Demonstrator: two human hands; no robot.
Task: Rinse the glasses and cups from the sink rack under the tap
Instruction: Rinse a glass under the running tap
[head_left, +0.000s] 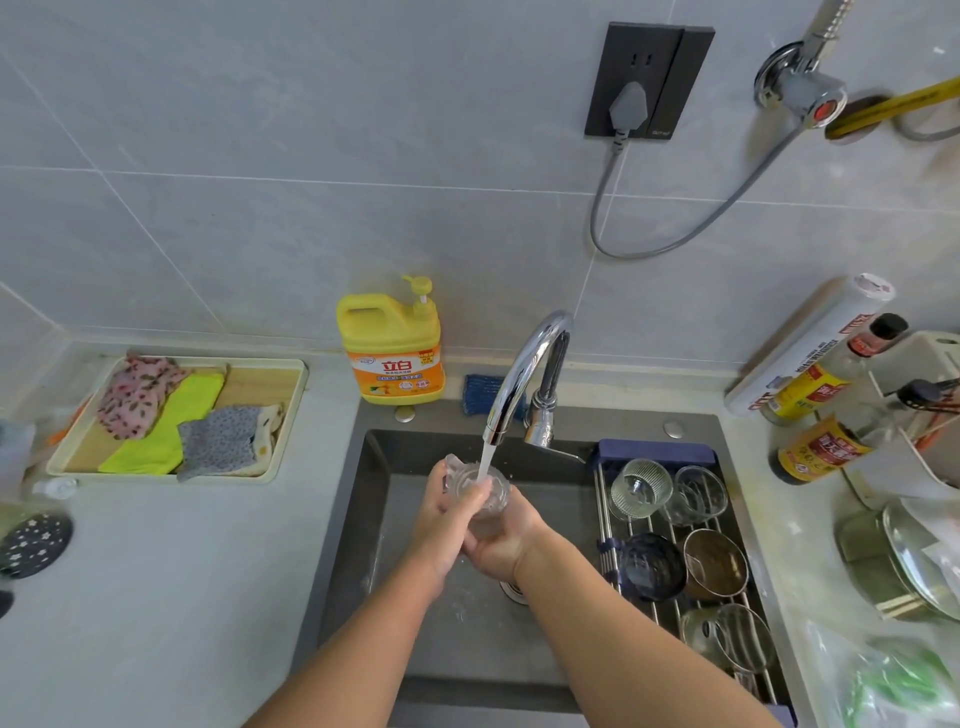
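Snugly, left grip (445, 506) and right grip (500, 548) clasp glass (500, 491).

A small clear glass (485, 493) was held mouth-up under the tap (524, 364), with water running into it. On the sink rack (654, 451) stood a ribbed glass (641, 488) beside a plain glass (698, 493). Nearer were a dark blue glass (652, 566) and a brown cup (716, 564), and nearest a large clear glass (727, 644).
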